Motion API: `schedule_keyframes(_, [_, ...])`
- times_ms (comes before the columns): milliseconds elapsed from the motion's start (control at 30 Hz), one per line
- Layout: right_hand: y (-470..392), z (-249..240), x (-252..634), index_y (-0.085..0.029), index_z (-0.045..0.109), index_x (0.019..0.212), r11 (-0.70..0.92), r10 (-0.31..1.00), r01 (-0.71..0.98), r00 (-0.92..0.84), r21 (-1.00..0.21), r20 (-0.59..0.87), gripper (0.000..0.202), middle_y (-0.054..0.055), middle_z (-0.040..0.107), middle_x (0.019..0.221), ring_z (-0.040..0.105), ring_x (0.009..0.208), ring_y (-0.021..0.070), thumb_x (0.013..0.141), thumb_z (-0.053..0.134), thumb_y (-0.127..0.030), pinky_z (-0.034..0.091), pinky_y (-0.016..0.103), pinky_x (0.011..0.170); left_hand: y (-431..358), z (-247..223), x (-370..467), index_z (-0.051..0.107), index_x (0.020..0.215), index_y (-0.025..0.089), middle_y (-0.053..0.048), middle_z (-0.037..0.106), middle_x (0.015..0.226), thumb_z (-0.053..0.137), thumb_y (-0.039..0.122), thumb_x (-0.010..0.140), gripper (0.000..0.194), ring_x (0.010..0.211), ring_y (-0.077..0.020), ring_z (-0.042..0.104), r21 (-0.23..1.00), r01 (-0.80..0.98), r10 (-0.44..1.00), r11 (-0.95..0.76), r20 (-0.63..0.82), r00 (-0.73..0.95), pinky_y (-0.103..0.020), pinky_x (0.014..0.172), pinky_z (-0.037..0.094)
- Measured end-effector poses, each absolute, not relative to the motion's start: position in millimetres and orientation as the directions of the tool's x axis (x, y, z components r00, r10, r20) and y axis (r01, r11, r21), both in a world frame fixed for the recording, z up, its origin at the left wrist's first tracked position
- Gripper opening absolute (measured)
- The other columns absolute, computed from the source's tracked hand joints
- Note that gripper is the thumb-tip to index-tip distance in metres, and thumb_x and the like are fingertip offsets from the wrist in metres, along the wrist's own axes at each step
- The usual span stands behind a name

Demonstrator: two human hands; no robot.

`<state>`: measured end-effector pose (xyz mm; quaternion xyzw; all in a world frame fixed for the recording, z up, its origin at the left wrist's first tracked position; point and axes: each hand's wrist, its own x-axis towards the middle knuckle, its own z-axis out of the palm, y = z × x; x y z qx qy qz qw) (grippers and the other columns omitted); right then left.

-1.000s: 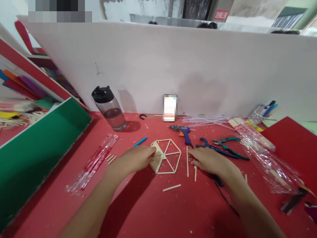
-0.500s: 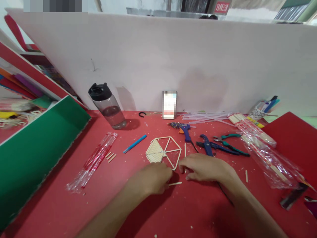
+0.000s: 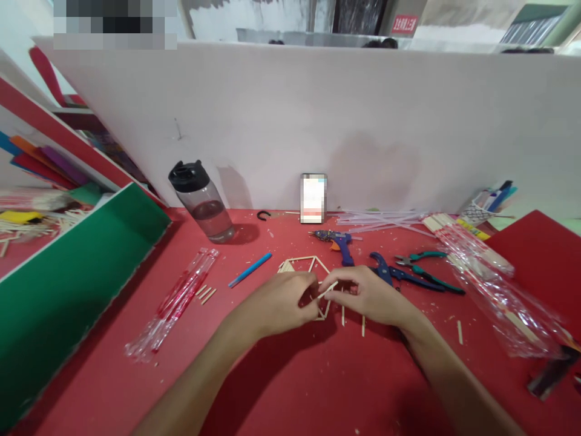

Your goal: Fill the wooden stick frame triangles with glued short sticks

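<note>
A short wooden stick (image 3: 328,290) is pinched between the fingertips of both hands, above the table. My left hand (image 3: 284,303) is closed at its left end, and my right hand (image 3: 370,297) grips it from the right. Under and behind the hands lies a flat many-sided frame of wooden sticks (image 3: 302,259), partly filled with sticks laid side by side; my hands hide much of it. Two loose sticks lie below my right hand, one of them a pale cut stick (image 3: 363,326).
Behind the frame are a hot glue gun (image 3: 340,241), a blue cutter (image 3: 384,266) and green-handled pliers (image 3: 424,275). A blue pen (image 3: 250,270), short sticks (image 3: 209,295), plastic wrappers (image 3: 181,303) and a water bottle (image 3: 206,203) are leftward. A phone (image 3: 313,198) leans against the white board.
My hands have risen from the table and come together over the frame, the stick now between them. The frame is more covered. The view has tilted slightly upward.
</note>
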<state>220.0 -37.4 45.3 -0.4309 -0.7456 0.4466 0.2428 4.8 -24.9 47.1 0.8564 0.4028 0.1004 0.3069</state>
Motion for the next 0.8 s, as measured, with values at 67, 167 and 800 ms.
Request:
schedule_keyframes(67, [-38, 38, 212, -0.021, 0.07, 0.09, 0.15, 0.916, 0.281, -0.4, -0.948, 0.026, 0.006, 0.001, 0.073, 0.09, 0.067, 0.081, 0.0155, 0.087, 0.067, -0.026, 0.051, 0.027, 0.075, -25, 46, 6, 0.055, 0.08, 0.021, 0.0, 0.065, 0.08, 0.053, 0.029, 0.085, 0.01, 0.067, -0.0151, 0.054, 0.631, 0.614, 0.783, -0.474, -0.016, 0.622, -0.027, 0.057, 0.033])
schedule_keyframes(167, [-39, 26, 200, -0.021, 0.064, 0.085, 0.105, 0.959, 0.112, -0.275, -0.988, 0.07, 0.013, 0.0, 0.069, 0.083, 0.066, 0.077, 0.0154, 0.083, 0.071, -0.031, 0.052, 0.027, 0.072, -24, 43, 8, 0.053, 0.078, 0.021, 0.001, 0.064, 0.078, 0.051, 0.026, 0.085, 0.009, 0.065, -0.0142, 0.053, 0.647, 0.605, 0.81, -0.464, 0.035, 0.585, -0.027, 0.057, 0.033])
schedule_keyframes(800, [-45, 27, 192, -0.021, 0.057, 0.095, 0.16, 0.967, 0.341, -0.242, -0.926, 0.078, 0.016, 0.001, 0.061, 0.086, 0.06, 0.08, 0.0153, 0.099, 0.05, -0.035, 0.049, 0.026, 0.073, -9, 48, -10, 0.069, 0.102, 0.023, -0.002, 0.072, 0.099, 0.049, 0.038, 0.102, 0.025, 0.09, -0.0162, 0.065, 0.693, 0.497, 0.815, -0.522, 0.233, 0.531, -0.028, 0.083, 0.048])
